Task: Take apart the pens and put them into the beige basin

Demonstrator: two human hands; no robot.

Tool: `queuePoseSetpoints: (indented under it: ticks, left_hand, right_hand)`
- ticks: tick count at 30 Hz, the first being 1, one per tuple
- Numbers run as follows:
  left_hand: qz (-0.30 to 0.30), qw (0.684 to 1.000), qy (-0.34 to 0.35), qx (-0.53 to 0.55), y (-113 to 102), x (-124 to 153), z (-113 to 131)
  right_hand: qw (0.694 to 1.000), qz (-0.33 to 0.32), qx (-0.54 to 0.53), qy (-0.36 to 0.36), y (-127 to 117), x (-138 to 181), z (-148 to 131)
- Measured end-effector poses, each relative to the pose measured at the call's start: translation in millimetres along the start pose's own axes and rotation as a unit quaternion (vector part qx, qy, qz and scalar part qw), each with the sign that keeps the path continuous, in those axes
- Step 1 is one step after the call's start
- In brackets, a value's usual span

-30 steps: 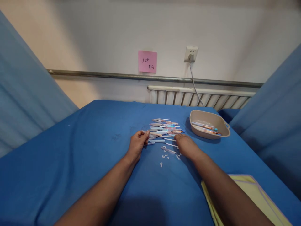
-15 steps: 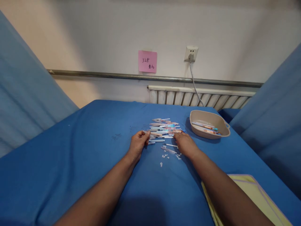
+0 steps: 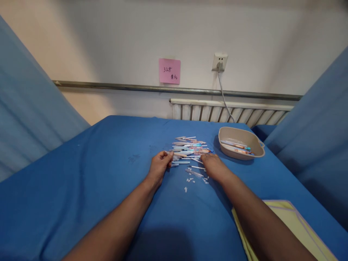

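The bare left hand (image 3: 159, 167) curled at the left ends of slender pastel plastic pens (image 3: 183, 162) piled loosely on the blue cloth (image 3: 108, 174); whether it pinched one could not be told. Small white fragments (image 3: 186, 189) lay in front. The bare right hand (image 3: 213, 166) curled at the pens' right ends, its grip indiscernible. Farther right stood a rounded beige plastic basket (image 3: 239, 134) holding more pens.
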State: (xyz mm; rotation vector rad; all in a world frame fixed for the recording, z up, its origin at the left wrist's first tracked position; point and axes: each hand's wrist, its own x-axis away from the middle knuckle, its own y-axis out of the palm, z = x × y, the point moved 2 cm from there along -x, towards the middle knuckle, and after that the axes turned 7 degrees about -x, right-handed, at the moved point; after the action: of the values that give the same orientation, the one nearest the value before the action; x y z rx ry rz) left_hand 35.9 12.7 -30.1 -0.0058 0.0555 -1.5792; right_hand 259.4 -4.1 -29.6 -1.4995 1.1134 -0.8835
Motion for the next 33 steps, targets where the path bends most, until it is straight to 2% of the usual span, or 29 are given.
queuePoseSetpoints:
  ticks: [3,5,9,14,19,24,33]
  left_hand:
    - [0.002,1.0,0.001,-0.001,-0.6,-0.4,0.0]
    - [0.009,1.0,0.005,-0.008,-0.7,-0.5,0.9]
    - [0.026,0.998,0.043,-0.048,0.2,1.0,4.1]
    - [0.02,0.993,0.074,-0.085,1.6,3.9,6.7]
    - [0.008,1.0,0.021,-0.013,1.0,5.4,8.5]
    - [-0.034,0.996,-0.026,0.077,1.6,6.8,7.5]
    - [-0.056,0.993,-0.049,0.096,5.6,8.6,6.2]
  right_hand:
    - [1.0,0.008,-0.002,0.007,-3.2,2.5,2.3]
    - [0.999,0.04,-0.027,0.005,-6.3,7.2,2.2]
    - [0.979,0.129,-0.157,-0.027,-8.4,21.7,-5.3]
    - [0.952,0.149,-0.262,-0.049,-1.0,30.1,-17.5]
    - [0.932,0.164,-0.322,-0.029,3.0,27.2,-18.1]
    - [0.916,0.196,-0.349,-0.018,0.6,27.5,-16.1]
    - [0.913,0.199,-0.354,-0.023,-3.8,27.1,-18.5]
